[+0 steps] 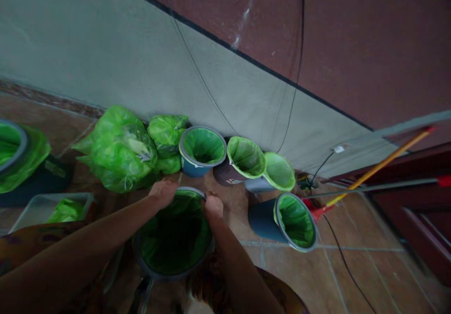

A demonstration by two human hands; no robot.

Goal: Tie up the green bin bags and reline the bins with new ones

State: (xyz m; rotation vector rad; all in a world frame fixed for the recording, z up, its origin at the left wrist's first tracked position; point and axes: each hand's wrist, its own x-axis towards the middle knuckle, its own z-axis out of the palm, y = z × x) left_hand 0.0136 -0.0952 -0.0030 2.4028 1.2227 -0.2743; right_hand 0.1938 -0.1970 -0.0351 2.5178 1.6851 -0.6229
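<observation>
Gripping the green-lined waste bin (191,190) at its round grey rim, the left hand (164,193) sits at 11 o'clock and the right hand (213,205) at 2 o'clock; the fingers of both are curled narrow over the edge. The bin lies at 7 o'clock from the view's centre, mouth turned up towards the camera; a creased green liner (151,250) covers its inner wall; the interior darkens to near black, so the bottom cannot be made out; whether the base touches the tiled floor (282,276) cannot be told. Relative to this bin: a bulging green bag (118,152) at 11 o'clock; a blue lined bin (195,169) at 1 o'clock; a dark blue lined bin (262,217) at 3 o'clock; a translucent plastic tub (33,210) holding green film (66,209) at 9 o'clock.
</observation>
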